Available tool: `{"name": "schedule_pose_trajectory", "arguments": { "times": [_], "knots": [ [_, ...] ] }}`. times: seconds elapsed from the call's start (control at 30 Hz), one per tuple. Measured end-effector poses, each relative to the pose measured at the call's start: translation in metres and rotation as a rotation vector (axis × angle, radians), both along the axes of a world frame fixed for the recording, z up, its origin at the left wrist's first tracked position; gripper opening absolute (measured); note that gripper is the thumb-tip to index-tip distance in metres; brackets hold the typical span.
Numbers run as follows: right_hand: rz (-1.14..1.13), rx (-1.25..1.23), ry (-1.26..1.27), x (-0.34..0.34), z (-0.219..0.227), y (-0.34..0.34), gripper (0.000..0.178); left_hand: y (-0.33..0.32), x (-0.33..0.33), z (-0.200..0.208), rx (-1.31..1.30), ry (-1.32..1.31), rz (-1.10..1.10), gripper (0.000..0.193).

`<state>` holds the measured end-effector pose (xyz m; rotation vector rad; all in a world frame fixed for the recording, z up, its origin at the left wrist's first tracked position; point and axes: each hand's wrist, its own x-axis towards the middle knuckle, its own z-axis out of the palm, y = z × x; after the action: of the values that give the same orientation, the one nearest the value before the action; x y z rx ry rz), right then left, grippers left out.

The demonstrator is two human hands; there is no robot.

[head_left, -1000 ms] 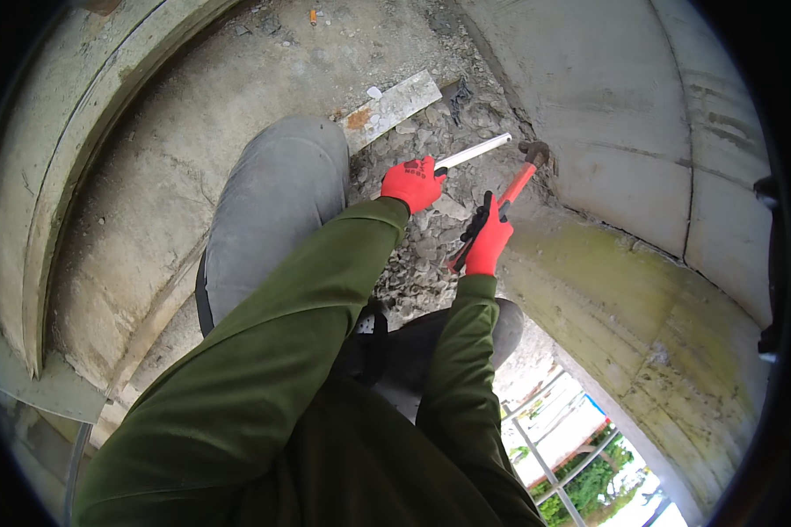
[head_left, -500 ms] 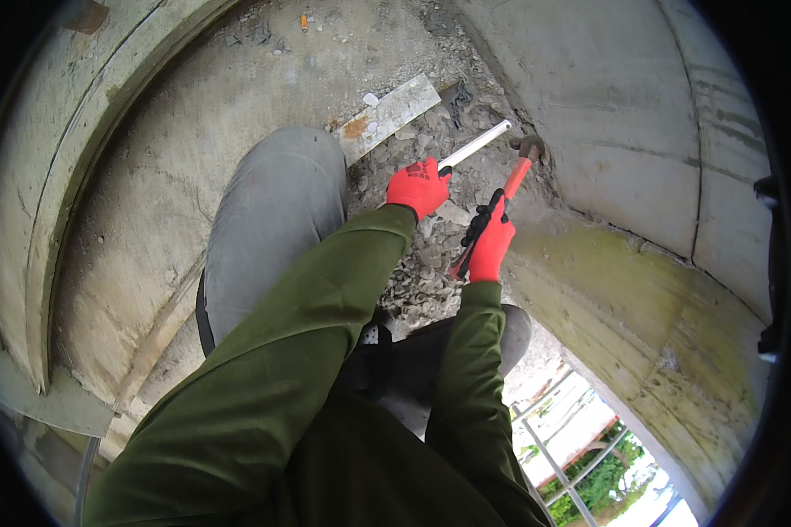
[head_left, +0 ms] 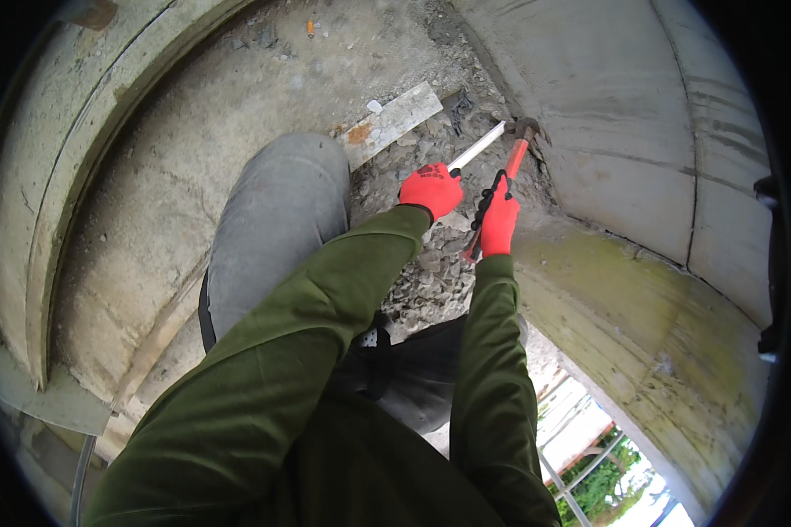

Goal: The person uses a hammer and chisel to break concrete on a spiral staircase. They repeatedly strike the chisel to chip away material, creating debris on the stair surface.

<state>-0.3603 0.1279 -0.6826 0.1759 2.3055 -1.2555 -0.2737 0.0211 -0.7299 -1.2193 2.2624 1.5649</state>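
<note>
My left hand (head_left: 431,191), in a red glove with black on its fingers, is closed around a narrow white bar (head_left: 477,147) that slants up and to the right. My right hand (head_left: 499,221), gloved alike, grips the red handle of a hammer (head_left: 518,156). The dark hammer head is right beside the bar's far end, close to the wall's foot; I cannot tell whether they touch. Below both tools lies broken grey rubble (head_left: 431,277). The fist hides the near part of the bar.
A concrete wall (head_left: 606,114) rises at the right, above a yellowish stained ledge (head_left: 624,290). A flat pale board (head_left: 395,123) lies beyond my grey-clad knee (head_left: 281,202). A curved concrete rim (head_left: 53,202) bounds the left. Metal railing (head_left: 593,465) shows at lower right.
The hammer has moved up and slightly left, bringing its head to the bar's far end. My left hand has shifted a little right, and the bar has turned slightly.
</note>
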Motion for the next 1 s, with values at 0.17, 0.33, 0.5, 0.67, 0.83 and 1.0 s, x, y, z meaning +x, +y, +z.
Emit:
{"name": "schedule_pose_trajectory", "arguments": {
  "times": [0.17, 0.33, 0.5, 0.67, 0.83, 1.0],
  "knots": [
    [-0.078, -0.187, 0.147, 0.012, 0.053, -0.025, 0.049, -0.008, 0.008, -0.005, 0.010, -0.032, 0.013, 0.041],
    [-0.016, -0.049, 0.521, -0.004, 0.004, 0.000, 0.043, -0.001, 0.003, -0.002, 0.042, 0.021, -0.024, 0.043],
    [0.081, 0.117, 0.017, -0.011, 0.041, -0.012, 0.048, -0.011, 0.004, -0.004, 0.020, -0.014, -0.069, 0.042],
    [-0.057, -0.303, 0.346, 0.016, 0.064, -0.025, 0.042, -0.008, 0.010, -0.012, 0.031, -0.029, -0.006, 0.042],
    [0.051, 0.046, 0.110, 0.002, 0.004, 0.004, 0.048, -0.005, 0.004, -0.011, 0.105, 0.010, -0.050, 0.042],
    [-0.034, -0.141, 0.109, 0.008, 0.050, -0.007, 0.048, -0.007, 0.012, -0.019, 0.002, -0.014, -0.018, 0.042]
  ]
}}
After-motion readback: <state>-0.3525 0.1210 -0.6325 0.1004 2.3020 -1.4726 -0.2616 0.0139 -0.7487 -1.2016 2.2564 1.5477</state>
